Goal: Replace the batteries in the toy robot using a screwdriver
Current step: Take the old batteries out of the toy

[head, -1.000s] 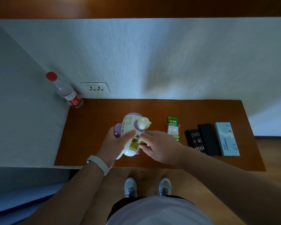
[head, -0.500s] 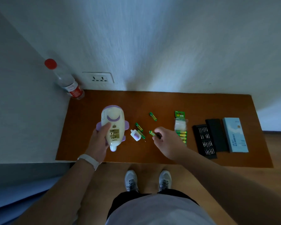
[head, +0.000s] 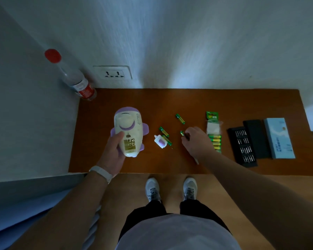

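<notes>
My left hand (head: pixel 114 152) grips the white and purple toy robot (head: pixel 128 130) just above the brown table (head: pixel 224 100), its open battery compartment facing up and showing no batteries. My right hand (head: pixel 197 143) is down on the table to the right, fingertips pinched on a green battery (head: pixel 182 133). Three more green batteries (head: pixel 180 118) (head: pixel 163 131) (head: pixel 167 140) lie loose between the hands. The small white and purple compartment cover (head: pixel 160 141) rests beside them. A pale screwdriver handle (head: pixel 196 161) sticks out from under my right wrist.
A blister pack of new batteries (head: pixel 213 134) lies right of my right hand. Beyond it are the open bit tray (head: pixel 242 147), its black lid (head: pixel 257 138) and a light blue box (head: pixel 278 138). A red-capped water bottle (head: pixel 74 78) stands in the back left corner by a wall socket (head: pixel 112 73).
A second ago both hands were on the toy, my right at its compartment. My right hand has since moved right and down to the table with a battery; the compartment now faces up.
</notes>
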Demonstrator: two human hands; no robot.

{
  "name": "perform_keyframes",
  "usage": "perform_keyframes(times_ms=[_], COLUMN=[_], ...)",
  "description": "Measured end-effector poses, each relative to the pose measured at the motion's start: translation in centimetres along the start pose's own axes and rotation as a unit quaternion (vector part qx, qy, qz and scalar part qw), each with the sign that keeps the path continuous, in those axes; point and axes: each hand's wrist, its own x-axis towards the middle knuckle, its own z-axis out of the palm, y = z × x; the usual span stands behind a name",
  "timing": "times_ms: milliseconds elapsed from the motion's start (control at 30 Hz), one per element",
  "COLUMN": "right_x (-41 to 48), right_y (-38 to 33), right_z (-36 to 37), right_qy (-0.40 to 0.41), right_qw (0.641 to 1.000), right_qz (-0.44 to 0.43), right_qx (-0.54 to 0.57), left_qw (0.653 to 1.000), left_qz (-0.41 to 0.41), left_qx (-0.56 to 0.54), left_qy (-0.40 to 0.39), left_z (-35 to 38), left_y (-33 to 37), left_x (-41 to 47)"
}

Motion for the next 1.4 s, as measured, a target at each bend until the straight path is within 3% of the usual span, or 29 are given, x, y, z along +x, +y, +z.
perform_keyframes(times_ms=[400,533,700,833,900,1000,1133,1233,1400], right_x=[1.4,0.6,-0.2,-1.0,-1.6,-2.4,-3.5,-4.5,-5.7], right_y=[-1.0,-1.2,-1.3,-1.4,-1.4,-1.3,-1.4,-1.0,1.8], right_z=[1.2,1.0,0.5,-0.2,-0.7,-1.7,-3.0,-4.2,-7.2], right_qy=[-0.003,-0.003,0.001,0.008,0.015,0.020,0.033,0.042,0.045], right_qw=[1.000,0.999,0.998,0.997,0.996,0.994,0.984,0.975,0.969], right_qz=[-0.023,-0.020,-0.032,-0.040,-0.045,-0.055,-0.113,-0.156,-0.198], right_qx=[-0.019,-0.031,-0.046,-0.063,-0.070,-0.095,-0.134,-0.150,-0.139], left_qw=[0.999,0.999,0.997,0.983,0.963,0.915,0.831,0.748,0.647], left_qz=[-0.002,-0.010,-0.010,0.015,0.050,0.106,0.189,0.253,0.295], left_qx=[-0.020,0.024,0.077,0.165,0.222,0.349,0.500,0.602,0.691], left_qy=[-0.046,-0.037,-0.004,0.077,0.141,0.171,0.153,0.123,0.130], left_z=[0.3,-0.1,-1.0,-0.9,-0.6,-0.3,0.8,2.5,7.9], left_y=[0.4,1.0,1.6,2.2,2.5,3.1,4.1,4.4,3.2], left_x=[0.5,0.0,-0.4,-1.2,-1.9,-3.1,-4.2,-5.1,-6.1])
